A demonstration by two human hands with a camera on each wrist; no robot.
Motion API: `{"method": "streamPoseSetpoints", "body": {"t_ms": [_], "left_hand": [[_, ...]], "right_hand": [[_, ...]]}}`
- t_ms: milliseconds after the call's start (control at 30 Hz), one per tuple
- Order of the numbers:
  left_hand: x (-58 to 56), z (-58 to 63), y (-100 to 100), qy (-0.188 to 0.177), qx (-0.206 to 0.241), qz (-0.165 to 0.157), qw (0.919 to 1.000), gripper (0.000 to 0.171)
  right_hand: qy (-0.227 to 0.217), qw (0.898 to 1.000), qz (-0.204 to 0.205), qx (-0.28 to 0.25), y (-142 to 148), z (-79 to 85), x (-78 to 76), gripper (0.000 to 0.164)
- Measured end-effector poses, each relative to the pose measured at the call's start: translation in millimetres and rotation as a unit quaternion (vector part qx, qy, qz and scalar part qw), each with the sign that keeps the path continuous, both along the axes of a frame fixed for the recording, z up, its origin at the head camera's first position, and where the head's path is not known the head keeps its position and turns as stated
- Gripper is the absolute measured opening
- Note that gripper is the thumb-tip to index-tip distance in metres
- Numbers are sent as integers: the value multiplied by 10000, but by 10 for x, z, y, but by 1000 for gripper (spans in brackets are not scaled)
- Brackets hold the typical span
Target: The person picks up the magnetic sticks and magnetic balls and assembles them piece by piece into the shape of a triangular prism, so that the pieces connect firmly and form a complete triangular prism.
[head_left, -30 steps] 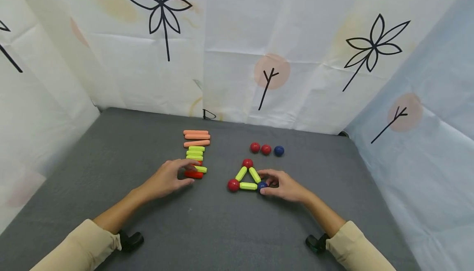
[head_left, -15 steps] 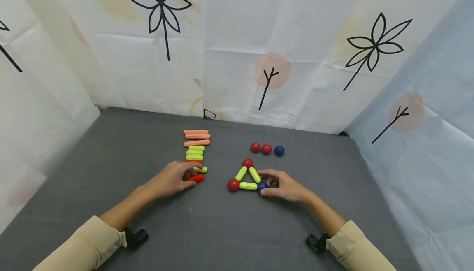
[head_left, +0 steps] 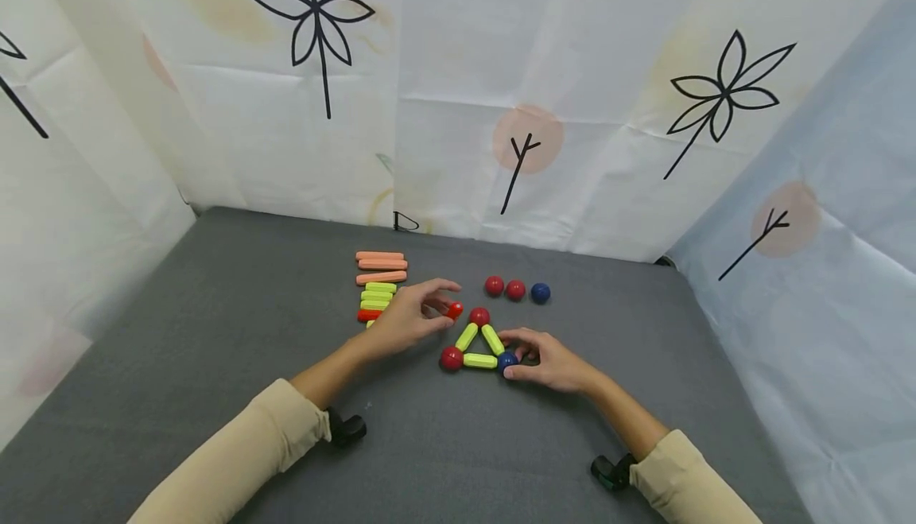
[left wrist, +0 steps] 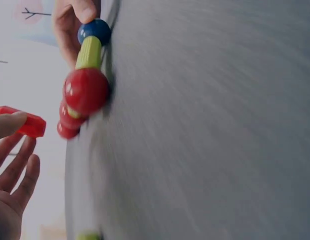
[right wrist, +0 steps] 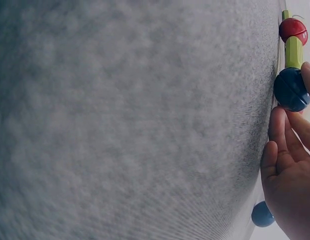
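My left hand [head_left: 408,317] pinches a short red rod [head_left: 455,311] between thumb and fingers, raised over the table in the left wrist view. To its right lies a flat triangle of yellow-green rods [head_left: 480,361], joined at the corners by a far red ball [head_left: 479,316], a near-left red ball [head_left: 452,358] and a blue ball [head_left: 506,362]. My right hand [head_left: 549,361] grips that blue ball, thumb on the near side. In the right wrist view the gripped blue ball [right wrist: 291,90] joins a yellow-green rod [right wrist: 294,52].
Behind the triangle sit two loose red balls [head_left: 515,290] and a loose blue ball [head_left: 540,293]. Orange rods [head_left: 382,265], yellow-green rods [head_left: 377,296] and another red rod [head_left: 368,315] line up left, partly behind my left hand. Printed cloth [head_left: 458,166] walls the grey table [head_left: 429,460].
My left hand has picked up the nearest red rod from the row and carried it rightward and away, close to the triangle's far corner. My right hand stays at the blue ball.
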State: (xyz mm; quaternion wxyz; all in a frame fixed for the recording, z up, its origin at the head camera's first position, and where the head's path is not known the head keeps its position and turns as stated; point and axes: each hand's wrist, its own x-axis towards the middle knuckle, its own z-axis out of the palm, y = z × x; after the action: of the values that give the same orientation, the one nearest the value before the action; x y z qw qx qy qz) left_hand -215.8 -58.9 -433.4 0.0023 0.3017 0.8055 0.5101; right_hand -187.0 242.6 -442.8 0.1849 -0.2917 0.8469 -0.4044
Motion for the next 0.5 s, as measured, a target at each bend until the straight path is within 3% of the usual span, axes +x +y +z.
{"method": "streamPoseSetpoints", "body": {"t_ms": [233,500], "left_hand": [[-186,-36,402,-29,589,-44,9982,42],[-236,-128,520,-81,419,-141,9990,41]], "right_hand": [[1,10000,17,-32,-10,-13,15,55],[84,10000,-3,4,-13,-9,10,55]]}}
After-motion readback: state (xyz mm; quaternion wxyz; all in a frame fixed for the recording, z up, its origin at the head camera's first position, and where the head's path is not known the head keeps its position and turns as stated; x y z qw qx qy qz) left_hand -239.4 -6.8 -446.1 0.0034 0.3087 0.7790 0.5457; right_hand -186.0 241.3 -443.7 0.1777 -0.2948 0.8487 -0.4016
